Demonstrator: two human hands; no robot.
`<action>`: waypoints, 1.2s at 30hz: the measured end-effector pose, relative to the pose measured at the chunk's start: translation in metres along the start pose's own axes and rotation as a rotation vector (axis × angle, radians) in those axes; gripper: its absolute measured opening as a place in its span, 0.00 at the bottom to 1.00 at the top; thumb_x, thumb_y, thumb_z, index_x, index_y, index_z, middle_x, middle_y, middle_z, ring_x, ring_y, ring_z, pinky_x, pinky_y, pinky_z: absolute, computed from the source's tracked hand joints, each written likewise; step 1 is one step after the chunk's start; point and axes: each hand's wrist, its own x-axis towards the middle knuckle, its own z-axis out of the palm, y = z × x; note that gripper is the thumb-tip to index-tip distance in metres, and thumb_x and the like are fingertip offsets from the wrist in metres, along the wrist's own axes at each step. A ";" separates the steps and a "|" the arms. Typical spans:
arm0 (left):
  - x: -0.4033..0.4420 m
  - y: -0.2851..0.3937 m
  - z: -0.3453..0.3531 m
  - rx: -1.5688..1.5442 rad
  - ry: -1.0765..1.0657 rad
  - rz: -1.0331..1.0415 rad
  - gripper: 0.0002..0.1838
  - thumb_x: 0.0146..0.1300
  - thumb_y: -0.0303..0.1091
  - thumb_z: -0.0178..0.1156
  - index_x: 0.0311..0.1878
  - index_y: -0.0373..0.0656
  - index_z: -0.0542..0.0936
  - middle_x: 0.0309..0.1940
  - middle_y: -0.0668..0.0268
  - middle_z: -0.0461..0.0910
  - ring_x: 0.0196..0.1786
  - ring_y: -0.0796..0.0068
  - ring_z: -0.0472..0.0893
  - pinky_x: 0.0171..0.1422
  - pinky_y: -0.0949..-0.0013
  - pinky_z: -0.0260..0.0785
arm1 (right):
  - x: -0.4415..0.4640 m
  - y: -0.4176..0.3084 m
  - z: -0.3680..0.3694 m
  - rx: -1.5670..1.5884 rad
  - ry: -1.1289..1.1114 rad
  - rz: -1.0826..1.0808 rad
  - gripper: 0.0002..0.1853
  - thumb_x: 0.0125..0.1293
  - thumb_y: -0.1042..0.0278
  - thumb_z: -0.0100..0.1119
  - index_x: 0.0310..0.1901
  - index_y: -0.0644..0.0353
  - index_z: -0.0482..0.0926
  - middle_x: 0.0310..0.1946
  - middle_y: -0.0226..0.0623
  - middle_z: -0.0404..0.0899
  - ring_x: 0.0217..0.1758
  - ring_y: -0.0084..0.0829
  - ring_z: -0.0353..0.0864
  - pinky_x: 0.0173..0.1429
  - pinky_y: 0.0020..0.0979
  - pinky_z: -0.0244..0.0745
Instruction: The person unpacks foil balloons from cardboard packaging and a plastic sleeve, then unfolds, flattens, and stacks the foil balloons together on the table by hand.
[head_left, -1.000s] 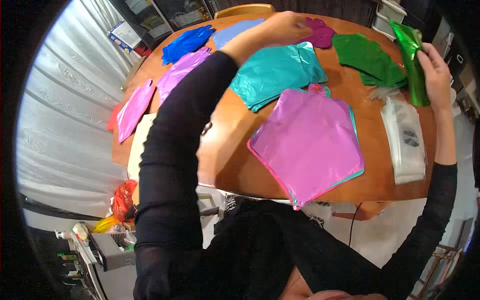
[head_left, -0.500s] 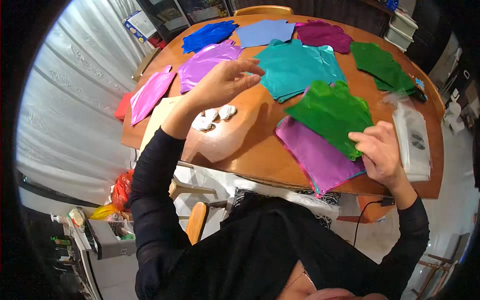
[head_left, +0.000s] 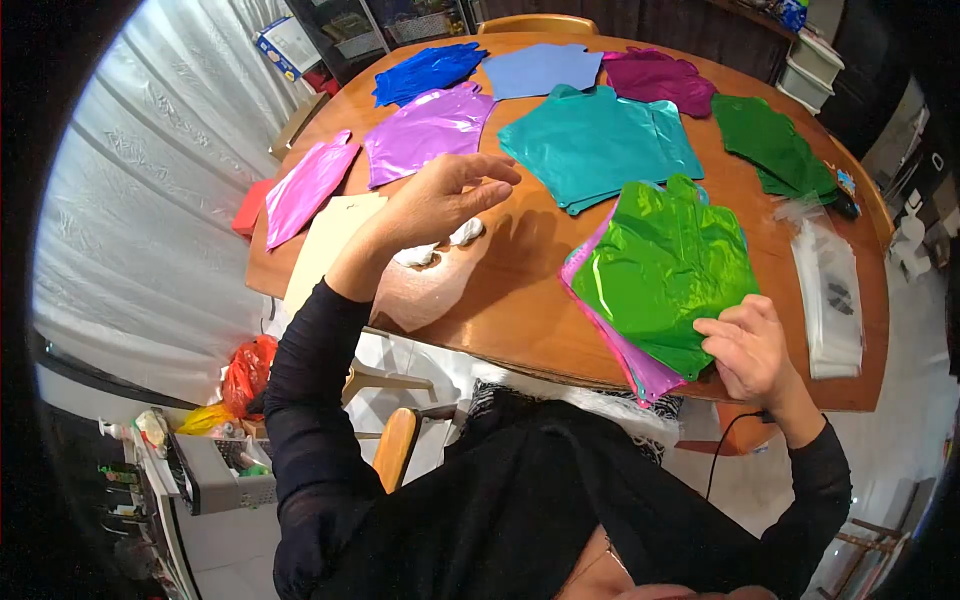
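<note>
My right hand (head_left: 748, 345) pinches the lower right edge of a shiny green foil balloon (head_left: 665, 270), flat and uninflated by its look. Beneath it lies a stack of foil pieces, with a purple one (head_left: 640, 368) showing along the left and bottom edges. My left hand (head_left: 450, 200) hovers over the table with its fingers stretched out, holding nothing. Below that hand are white lumps (head_left: 466, 232), partly hidden by it. A teal foil pile (head_left: 600, 145) lies just beyond both hands.
On the wooden table (head_left: 510, 310) lie more foil piles: pink (head_left: 308, 192), lilac (head_left: 425, 135), blue (head_left: 428, 73), pale blue (head_left: 543, 70), magenta (head_left: 658, 80) and dark green (head_left: 770, 145). Clear plastic bags (head_left: 828, 300) rest at the right, a cream sheet (head_left: 325, 250) at the left.
The green foil balloon has come down flat over the purple stack, my right hand still gripping its edge. My left hand stays raised with little movement. The view has shifted slightly.
</note>
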 end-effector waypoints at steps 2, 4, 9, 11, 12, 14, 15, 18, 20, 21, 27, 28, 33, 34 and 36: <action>-0.001 0.002 -0.001 0.010 -0.013 0.010 0.15 0.72 0.36 0.60 0.54 0.35 0.81 0.63 0.51 0.76 0.60 0.65 0.78 0.62 0.67 0.72 | -0.001 0.000 0.002 -0.004 -0.032 -0.006 0.09 0.52 0.74 0.59 0.37 0.57 0.78 0.42 0.32 0.84 0.36 0.32 0.76 0.53 0.38 0.67; -0.003 0.002 -0.005 0.016 -0.018 0.016 0.15 0.72 0.36 0.60 0.54 0.35 0.81 0.63 0.51 0.76 0.60 0.65 0.78 0.62 0.67 0.72 | 0.001 -0.003 0.002 -0.007 -0.047 -0.010 0.10 0.51 0.73 0.59 0.37 0.58 0.79 0.42 0.32 0.84 0.36 0.32 0.76 0.53 0.38 0.67; -0.014 0.007 -0.020 0.054 0.007 0.063 0.16 0.71 0.38 0.61 0.51 0.34 0.82 0.56 0.53 0.82 0.52 0.61 0.83 0.55 0.65 0.75 | 0.022 -0.013 -0.023 0.019 -0.149 0.038 0.14 0.48 0.73 0.58 0.39 0.59 0.81 0.39 0.31 0.83 0.34 0.32 0.73 0.52 0.37 0.67; -0.021 0.011 -0.030 0.011 0.008 0.019 0.15 0.70 0.37 0.61 0.52 0.34 0.82 0.55 0.54 0.82 0.52 0.61 0.83 0.54 0.65 0.75 | 0.034 -0.017 -0.034 0.162 -0.131 0.086 0.15 0.47 0.73 0.57 0.40 0.60 0.83 0.37 0.31 0.82 0.32 0.32 0.71 0.51 0.36 0.67; -0.024 0.012 -0.034 -0.012 0.007 -0.002 0.15 0.70 0.36 0.61 0.52 0.34 0.82 0.55 0.55 0.83 0.52 0.61 0.83 0.54 0.65 0.75 | 0.041 -0.020 -0.040 0.232 -0.122 0.112 0.16 0.46 0.73 0.57 0.40 0.60 0.83 0.37 0.31 0.81 0.31 0.32 0.70 0.51 0.36 0.67; -0.027 0.013 -0.040 -0.035 -0.001 -0.011 0.15 0.70 0.36 0.61 0.53 0.34 0.81 0.55 0.56 0.83 0.52 0.61 0.83 0.54 0.65 0.75 | 0.065 -0.029 -0.056 0.474 -0.124 0.145 0.16 0.49 0.74 0.56 0.41 0.61 0.84 0.34 0.31 0.79 0.30 0.32 0.68 0.49 0.34 0.67; -0.028 0.014 -0.043 -0.017 -0.012 -0.002 0.15 0.70 0.35 0.61 0.53 0.34 0.81 0.55 0.56 0.83 0.52 0.60 0.83 0.53 0.65 0.75 | 0.083 -0.036 -0.062 0.645 -0.131 0.153 0.15 0.52 0.75 0.56 0.42 0.62 0.85 0.32 0.32 0.78 0.29 0.32 0.66 0.48 0.33 0.66; -0.030 0.013 -0.053 0.038 -0.039 0.023 0.14 0.69 0.33 0.61 0.53 0.34 0.81 0.55 0.56 0.83 0.51 0.59 0.84 0.52 0.64 0.76 | 0.120 -0.059 -0.059 1.024 -0.070 0.127 0.11 0.62 0.74 0.55 0.41 0.62 0.86 0.32 0.32 0.77 0.31 0.32 0.67 0.47 0.32 0.66; -0.031 0.016 -0.059 0.079 -0.076 0.038 0.14 0.69 0.33 0.61 0.52 0.34 0.81 0.55 0.55 0.83 0.51 0.58 0.84 0.52 0.64 0.76 | 0.138 -0.068 -0.053 1.229 -0.085 0.113 0.10 0.67 0.73 0.54 0.39 0.62 0.86 0.33 0.32 0.77 0.32 0.31 0.68 0.47 0.31 0.67; -0.032 0.017 -0.061 0.114 -0.102 0.046 0.14 0.68 0.32 0.61 0.52 0.34 0.81 0.55 0.55 0.83 0.50 0.58 0.84 0.52 0.63 0.76 | 0.146 -0.071 -0.047 1.272 -0.104 0.114 0.10 0.69 0.73 0.54 0.39 0.62 0.86 0.33 0.32 0.78 0.33 0.31 0.69 0.47 0.31 0.67; -0.020 0.006 -0.081 0.228 -0.210 0.096 0.13 0.67 0.29 0.62 0.52 0.34 0.80 0.57 0.55 0.81 0.48 0.60 0.83 0.50 0.64 0.75 | 0.184 -0.078 -0.009 1.538 0.062 -0.144 0.12 0.65 0.81 0.53 0.47 0.67 0.83 0.22 0.33 0.71 0.14 0.30 0.58 0.21 0.28 0.57; -0.018 0.002 -0.082 0.240 -0.234 0.103 0.13 0.66 0.28 0.62 0.52 0.34 0.80 0.58 0.55 0.80 0.47 0.62 0.82 0.49 0.64 0.75 | 0.188 -0.076 -0.006 1.561 0.079 -0.134 0.12 0.65 0.81 0.52 0.47 0.67 0.82 0.21 0.33 0.70 0.14 0.29 0.57 0.21 0.28 0.57; 0.017 -0.021 -0.088 0.369 -0.306 0.236 0.13 0.64 0.28 0.63 0.51 0.34 0.80 0.55 0.53 0.81 0.47 0.55 0.82 0.49 0.61 0.75 | 0.211 -0.019 0.004 1.163 -0.154 -0.084 0.06 0.60 0.74 0.62 0.39 0.57 0.82 0.27 0.30 0.75 0.24 0.30 0.63 0.32 0.29 0.61; 0.028 -0.022 -0.088 0.388 -0.318 0.247 0.13 0.63 0.28 0.63 0.50 0.34 0.80 0.53 0.53 0.82 0.46 0.55 0.82 0.50 0.61 0.75 | 0.215 -0.006 0.008 1.011 -0.076 0.050 0.02 0.57 0.74 0.63 0.33 0.55 0.81 0.28 0.29 0.76 0.28 0.29 0.66 0.38 0.29 0.63; 0.058 -0.024 -0.085 0.403 -0.333 0.262 0.13 0.63 0.28 0.63 0.50 0.34 0.80 0.51 0.53 0.83 0.46 0.54 0.82 0.50 0.60 0.75 | 0.222 0.035 0.024 0.647 -0.033 0.319 0.06 0.53 0.75 0.63 0.24 0.55 0.75 0.28 0.27 0.74 0.33 0.26 0.67 0.42 0.27 0.63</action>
